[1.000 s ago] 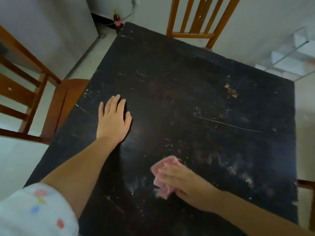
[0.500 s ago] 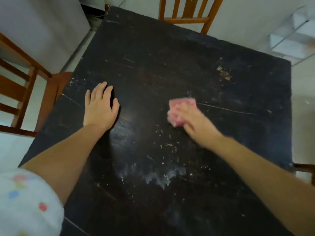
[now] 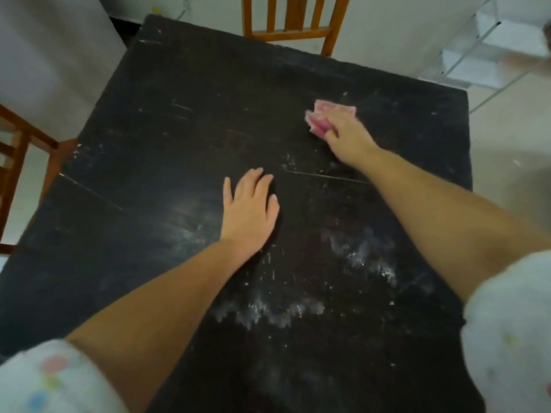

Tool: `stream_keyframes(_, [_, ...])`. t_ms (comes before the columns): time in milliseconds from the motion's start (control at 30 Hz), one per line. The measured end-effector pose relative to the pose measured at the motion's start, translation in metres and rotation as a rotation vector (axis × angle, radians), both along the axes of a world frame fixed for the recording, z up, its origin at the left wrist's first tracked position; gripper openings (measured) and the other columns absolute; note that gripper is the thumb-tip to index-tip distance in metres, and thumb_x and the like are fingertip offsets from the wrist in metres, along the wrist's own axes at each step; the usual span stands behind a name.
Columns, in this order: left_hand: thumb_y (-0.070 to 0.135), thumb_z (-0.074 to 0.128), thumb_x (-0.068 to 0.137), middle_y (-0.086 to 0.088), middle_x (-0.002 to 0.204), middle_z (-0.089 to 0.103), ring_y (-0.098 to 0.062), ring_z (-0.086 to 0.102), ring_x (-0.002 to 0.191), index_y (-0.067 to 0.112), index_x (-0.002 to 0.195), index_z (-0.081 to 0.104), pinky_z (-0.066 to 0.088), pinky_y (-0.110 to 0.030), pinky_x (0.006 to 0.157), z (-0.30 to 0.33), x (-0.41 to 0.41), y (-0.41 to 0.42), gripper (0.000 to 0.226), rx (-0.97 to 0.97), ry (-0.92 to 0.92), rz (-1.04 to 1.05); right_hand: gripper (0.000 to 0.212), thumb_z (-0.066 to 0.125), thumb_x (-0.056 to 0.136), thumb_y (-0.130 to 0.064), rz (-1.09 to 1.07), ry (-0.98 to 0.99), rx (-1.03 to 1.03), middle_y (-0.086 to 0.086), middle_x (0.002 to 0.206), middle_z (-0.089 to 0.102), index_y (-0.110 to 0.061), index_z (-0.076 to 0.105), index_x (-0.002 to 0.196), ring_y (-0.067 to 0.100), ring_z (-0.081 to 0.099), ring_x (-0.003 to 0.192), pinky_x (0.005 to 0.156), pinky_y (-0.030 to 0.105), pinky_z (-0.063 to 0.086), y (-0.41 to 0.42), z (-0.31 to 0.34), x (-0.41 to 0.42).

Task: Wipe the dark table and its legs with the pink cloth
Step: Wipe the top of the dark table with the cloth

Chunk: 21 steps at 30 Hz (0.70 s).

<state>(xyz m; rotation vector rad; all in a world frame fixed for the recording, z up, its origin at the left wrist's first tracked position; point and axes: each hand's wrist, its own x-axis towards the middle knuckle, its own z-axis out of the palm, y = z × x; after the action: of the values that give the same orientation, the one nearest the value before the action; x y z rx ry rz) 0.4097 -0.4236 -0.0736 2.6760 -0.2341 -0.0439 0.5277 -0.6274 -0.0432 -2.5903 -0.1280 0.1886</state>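
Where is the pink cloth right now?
In the head view, the pink cloth lies on the far right part of the dark table, bunched under the right hand, well beyond the left hand.

The dark table (image 3: 185, 120) looks like painted wood, matt, scratched and scuffed, with chalky white smears (thickest near the wrist side of the flat left hand (image 3: 250, 213)). Under the right hand's fingers (image 3: 334, 126) the pink cloth (image 3: 320, 114) is soft, crumpled fabric. The chairs (image 3: 290, 23) are smooth, varnished orange-brown wood.
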Motion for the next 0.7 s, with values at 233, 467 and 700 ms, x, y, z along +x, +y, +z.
stream_keyframes(233, [0.03, 0.027, 0.095, -0.006, 0.148, 0.03, -0.019, 0.018, 0.14, 0.012, 0.134, 0.039, 0.001, -0.046, 0.115, -0.004, -0.004, -0.012, 0.045, 0.068, -0.005, 0.022, 0.04, 0.039, 0.088, -0.017, 0.527, 0.066, 0.104, -0.011, 0.135, 0.049, -0.023, 0.059, 0.122, 0.001, 0.028, 0.13, 0.116, 0.026, 0.02, 0.016, 0.007, -0.24])
stream_keyframes(467, [0.035, 0.029, 0.095, -0.003, 0.153, 0.019, -0.017, 0.008, 0.142, 0.016, 0.141, 0.027, -0.004, -0.045, 0.114, -0.002, -0.006, -0.016, 0.049, 0.196, 0.034, 0.024, 0.046, 0.043, 0.083, -0.005, 0.088, -0.064, 0.155, -0.018, 0.125, 0.052, -0.02, 0.059, 0.123, 0.005, 0.051, 0.118, 0.099, 0.0, 0.025, -0.042, 0.028, -0.08])
stream_keyframes(700, [0.032, 0.033, 0.095, -0.004, 0.152, 0.022, -0.018, 0.011, 0.141, 0.015, 0.139, 0.031, -0.003, -0.045, 0.115, -0.004, -0.004, -0.019, 0.048, 0.171, 0.018, 0.032, 0.056, 0.048, 0.084, 0.002, 0.156, -0.016, 0.015, 0.004, 0.147, 0.036, -0.013, 0.043, 0.138, 0.02, 0.025, 0.14, 0.114, 0.016, 0.002, -0.056, -0.026, -0.097])
